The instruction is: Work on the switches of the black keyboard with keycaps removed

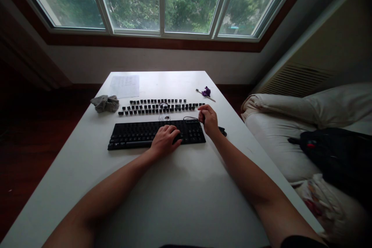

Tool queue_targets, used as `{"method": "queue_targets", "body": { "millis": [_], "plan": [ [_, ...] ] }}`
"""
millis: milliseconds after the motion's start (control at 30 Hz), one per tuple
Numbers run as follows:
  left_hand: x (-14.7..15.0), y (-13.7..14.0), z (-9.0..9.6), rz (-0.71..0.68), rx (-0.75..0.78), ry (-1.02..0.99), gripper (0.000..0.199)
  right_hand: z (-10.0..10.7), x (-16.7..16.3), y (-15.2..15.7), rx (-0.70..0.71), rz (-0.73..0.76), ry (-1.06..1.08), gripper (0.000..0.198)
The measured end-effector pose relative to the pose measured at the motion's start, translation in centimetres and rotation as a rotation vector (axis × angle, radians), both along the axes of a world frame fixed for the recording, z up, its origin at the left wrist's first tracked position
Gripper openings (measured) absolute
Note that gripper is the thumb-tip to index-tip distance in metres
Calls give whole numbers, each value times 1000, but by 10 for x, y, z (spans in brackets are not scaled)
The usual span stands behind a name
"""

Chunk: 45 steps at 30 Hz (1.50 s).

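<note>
Matt plastic, seemingly, in keyboard (pixel 132 135) and keycaps (pixel 178 106). Smooth with a soft sheen on the tabletop (pixel 162 190). Rough cloth in the rag (pixel 105 104), thin paper in the sheet (pixel 124 86), smooth glass in the window (pixel 133 2), wood on the floor (pixel 26 162).

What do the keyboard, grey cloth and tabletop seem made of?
Keyboard: likely plastic, matt black, with only weak highlights. Grey cloth: probably fabric, dull, crumpled into soft folds. Tabletop: smooth white, perhaps laminate, softly reflecting window light; core hidden.
</note>
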State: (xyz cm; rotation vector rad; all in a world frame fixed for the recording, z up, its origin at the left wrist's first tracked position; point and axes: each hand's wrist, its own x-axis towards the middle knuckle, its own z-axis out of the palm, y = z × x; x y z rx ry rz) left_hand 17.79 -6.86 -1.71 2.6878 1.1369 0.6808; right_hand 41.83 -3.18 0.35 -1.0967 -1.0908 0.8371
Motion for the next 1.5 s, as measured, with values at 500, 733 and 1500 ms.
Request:
{"method": "queue_targets", "body": {
  "millis": [500,733,1500],
  "plan": [
    [1,-5,3,-71,94,92,38,-16,23,-38,-166,-135,-951,36],
    [3,-7,2,-101,138,134,43,-17,29,-40,-113,-113,-936,42],
    [3,-3,-4,-63,91,113,51,-18,21,-48,-13,-207,-521,49]
  ]
}}
